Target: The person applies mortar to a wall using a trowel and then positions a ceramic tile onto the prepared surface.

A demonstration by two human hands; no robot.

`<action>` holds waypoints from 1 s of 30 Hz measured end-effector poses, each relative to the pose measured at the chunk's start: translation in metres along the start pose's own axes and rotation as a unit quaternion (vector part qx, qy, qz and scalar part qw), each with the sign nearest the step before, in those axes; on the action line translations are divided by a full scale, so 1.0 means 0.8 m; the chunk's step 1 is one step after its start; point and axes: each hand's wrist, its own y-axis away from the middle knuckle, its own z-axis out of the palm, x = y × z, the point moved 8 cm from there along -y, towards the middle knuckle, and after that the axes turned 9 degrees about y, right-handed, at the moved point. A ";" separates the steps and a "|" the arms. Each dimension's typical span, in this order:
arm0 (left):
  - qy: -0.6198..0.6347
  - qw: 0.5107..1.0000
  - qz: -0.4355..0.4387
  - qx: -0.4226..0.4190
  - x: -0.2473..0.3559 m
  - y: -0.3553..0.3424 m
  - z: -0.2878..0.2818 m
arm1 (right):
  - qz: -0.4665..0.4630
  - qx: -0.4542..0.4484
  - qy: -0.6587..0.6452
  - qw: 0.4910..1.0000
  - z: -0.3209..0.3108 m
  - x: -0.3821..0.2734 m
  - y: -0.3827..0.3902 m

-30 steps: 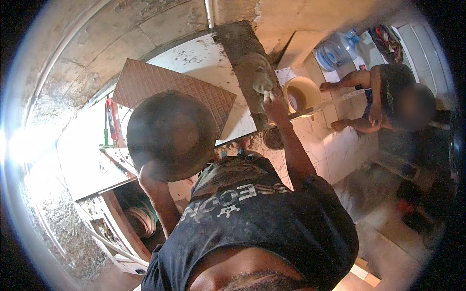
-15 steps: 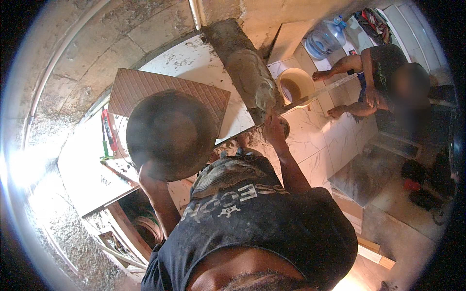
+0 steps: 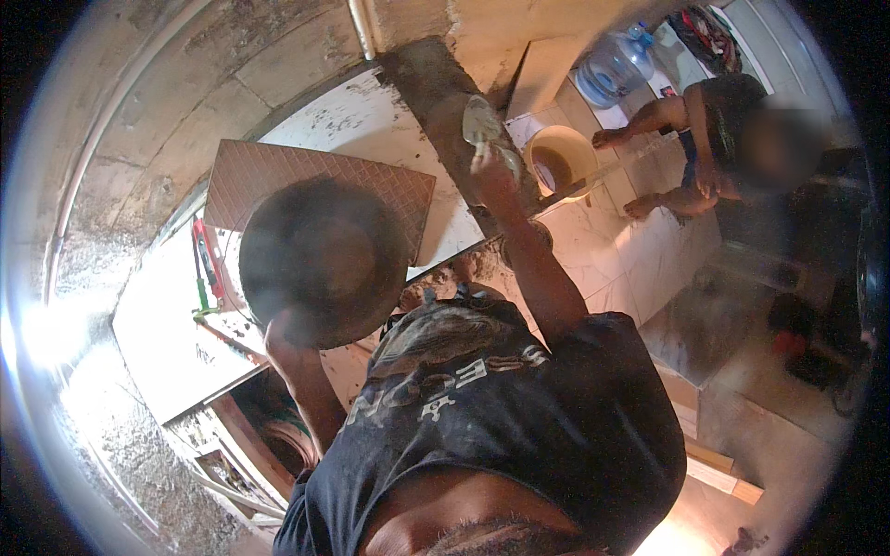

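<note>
My left hand (image 3: 292, 326) grips the near rim of a round dark basin (image 3: 320, 259), its hollow side up. The basin is above the white tile slab, overlapping a brown ribbed-back tile (image 3: 315, 162). My right arm stretches forward over a strip of dark wet mortar (image 3: 422, 79) at the counter's right part. In my right hand (image 3: 491, 174) is a trowel (image 3: 480, 120), its pale, mortar-smeared blade over the strip. The handle is hidden in my fingers.
White slabs (image 3: 348, 125) spotted with mortar lie along the wall. Right of the strip stands a yellowish bucket (image 3: 564, 153); behind it lies a blue water jug (image 3: 612, 69). Another person (image 3: 718, 130) sits at the right. A red-and-green tool (image 3: 206, 264) rests at the left.
My right hand and the trowel have moved farther forward and slightly left over the mortar strip. The basin in my left hand has barely shifted.
</note>
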 end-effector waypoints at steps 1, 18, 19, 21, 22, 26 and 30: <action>-0.147 0.986 0.079 -0.010 0.014 0.003 0.004 | -0.011 -0.054 0.043 0.998 0.015 -0.006 -0.001; -0.028 0.998 -0.013 -0.046 -0.002 -0.020 0.000 | 0.181 -0.033 -0.216 0.959 -0.112 -0.017 0.197; 0.039 0.998 -0.038 -0.027 -0.005 -0.018 -0.001 | 0.191 -0.030 -0.239 0.952 -0.112 -0.016 0.206; 0.110 0.992 -0.069 0.009 -0.007 -0.015 -0.001 | 0.210 -0.033 -0.308 0.927 -0.107 -0.011 0.223; 0.113 0.990 -0.077 0.027 -0.007 -0.012 -0.001 | 0.187 -0.026 -0.297 0.936 -0.106 -0.006 0.225; 0.021 0.999 -0.023 0.012 0.013 -0.004 0.009 | 0.003 0.045 -0.196 0.980 -0.098 0.026 0.208; 0.138 0.985 -0.096 0.049 0.002 0.006 0.013 | 0.135 -0.089 -0.347 0.924 0.015 0.106 0.136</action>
